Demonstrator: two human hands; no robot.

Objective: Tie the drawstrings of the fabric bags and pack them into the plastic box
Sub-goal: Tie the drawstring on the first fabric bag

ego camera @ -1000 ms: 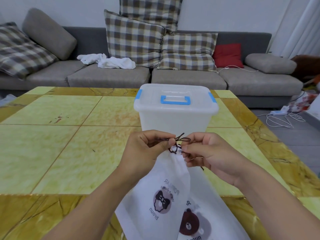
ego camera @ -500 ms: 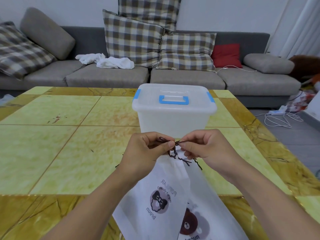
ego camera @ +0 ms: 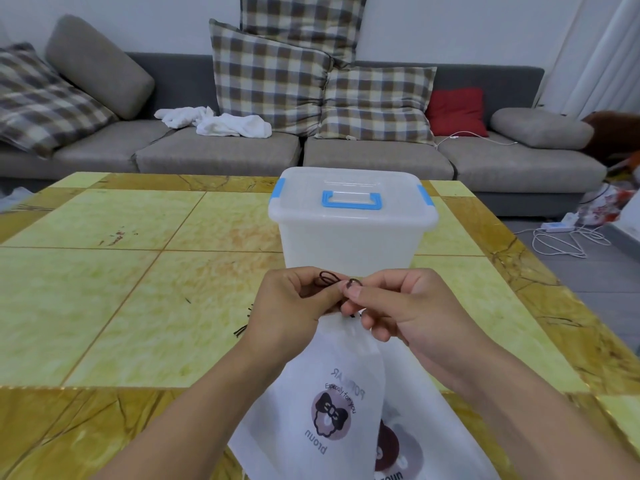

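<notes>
Item: fabric bag (ego camera: 332,386), just in front of the plastic box (ego camera: 349,233). My left hand (ego camera: 294,306) and right hand (ego camera: 398,310) each pinch its drawstring (ego camera: 329,279). Risk: the loop slips and the knot unravels; box lid shut.

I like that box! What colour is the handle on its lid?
Blue. The handle sits on the clear lid of the plastic box, seen in the head view.

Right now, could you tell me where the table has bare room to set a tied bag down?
Bare tabletop left of the box; a narrower strip on its right. The near middle is crowded by bags.
</notes>
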